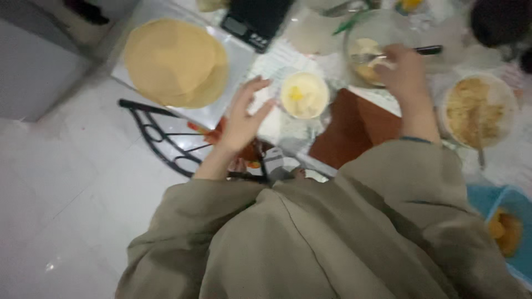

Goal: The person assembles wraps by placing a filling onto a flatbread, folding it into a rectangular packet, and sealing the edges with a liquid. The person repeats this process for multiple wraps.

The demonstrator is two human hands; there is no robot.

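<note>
My right hand [406, 71] grips a dark-handled utensil [428, 50] whose tip rests in a clear glass bowl [354, 41] of pale yellow food. My left hand [244, 117] hovers with fingers spread, holding nothing, just left of a small white bowl [304, 94] of creamy yellow mixture. A brown board [354, 127] lies on the glass table between my arms. Both olive-green sleeves fill the lower frame.
A stack of round flat pancakes [176, 62] lies at the table's left end. A black kitchen scale [256, 19] stands at the back. A white bowl of crumbly beige food [477, 109] with a spoon sits right. A blue tub [504, 221] is at lower right. A black metal chair frame [160, 135] stands over white floor tiles.
</note>
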